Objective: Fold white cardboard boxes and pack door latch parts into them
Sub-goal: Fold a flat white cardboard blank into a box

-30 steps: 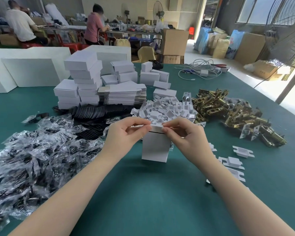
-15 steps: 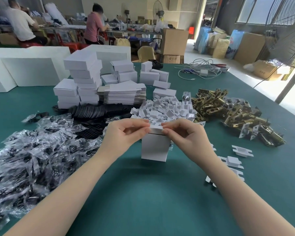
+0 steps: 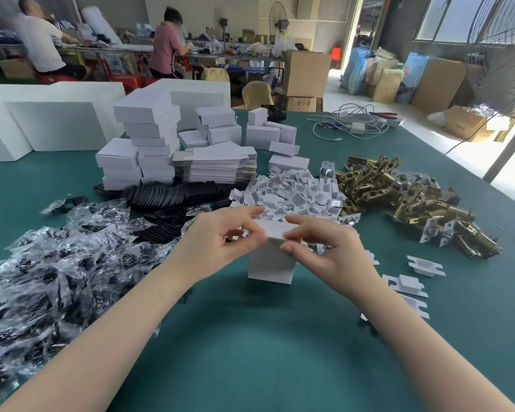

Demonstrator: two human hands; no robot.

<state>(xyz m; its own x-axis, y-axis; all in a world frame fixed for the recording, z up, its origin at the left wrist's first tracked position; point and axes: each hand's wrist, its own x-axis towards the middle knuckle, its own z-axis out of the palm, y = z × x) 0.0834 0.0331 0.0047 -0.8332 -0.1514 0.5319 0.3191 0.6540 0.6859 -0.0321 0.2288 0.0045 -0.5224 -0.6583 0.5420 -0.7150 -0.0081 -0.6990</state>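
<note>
A small white cardboard box (image 3: 270,266) stands upright on end on the green table (image 3: 250,352), straight ahead of me. My left hand (image 3: 217,239) pinches its top flap from the left. My right hand (image 3: 324,248) pinches the same top edge from the right, thumb against the front face. What lies inside the box is hidden. Behind it is a heap of white folded card inserts (image 3: 292,193). A pile of brass door latch parts (image 3: 408,194) lies to the right.
Bagged parts in clear plastic (image 3: 48,263) spread over the left. Black pieces (image 3: 167,200), a stack of flat box blanks (image 3: 217,166) and finished white boxes (image 3: 143,144) stand behind. Loose inserts (image 3: 411,286) lie to the right. Two people work at a far bench.
Both hands stay on the box's top. The top flap has come further down over the opening, and my fingers have shifted along its edge.
</note>
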